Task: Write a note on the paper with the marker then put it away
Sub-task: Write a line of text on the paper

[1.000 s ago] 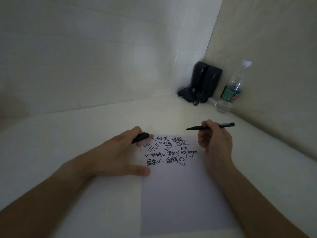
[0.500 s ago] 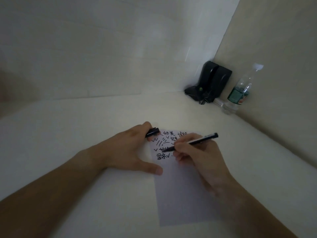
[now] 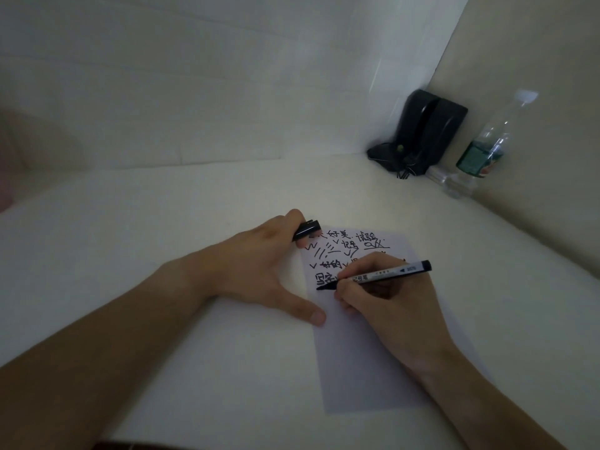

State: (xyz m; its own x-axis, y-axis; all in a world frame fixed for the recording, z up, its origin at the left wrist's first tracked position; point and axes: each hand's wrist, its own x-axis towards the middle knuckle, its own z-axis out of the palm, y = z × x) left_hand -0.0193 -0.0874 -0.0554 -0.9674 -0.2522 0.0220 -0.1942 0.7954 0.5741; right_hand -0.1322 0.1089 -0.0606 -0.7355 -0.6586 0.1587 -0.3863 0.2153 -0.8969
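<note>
A white sheet of paper (image 3: pixel 360 368) lies on the pale table, its upper part covered with black handwriting and check marks. My right hand (image 3: pixel 386 297) grips a black marker (image 3: pixel 386 274) in a writing hold, and the tip rests on the paper just below the written lines. My left hand (image 3: pixel 259 267) lies flat at the paper's left edge, thumb on the sheet, with the black marker cap (image 3: pixel 306 229) pinched between its fingers. The right hand hides part of the writing.
Black speakers (image 3: pixel 425 134) with tangled cables stand in the far right corner. A plastic water bottle (image 3: pixel 483 151) with a green label leans against the right wall beside them. The pale table (image 3: pixel 162 222) meets walls at the back and right.
My right hand came down from above the paper's right side to the sheet, turning the marker into a writing hold with the tip on the paper. The left hand stayed put with the cap.
</note>
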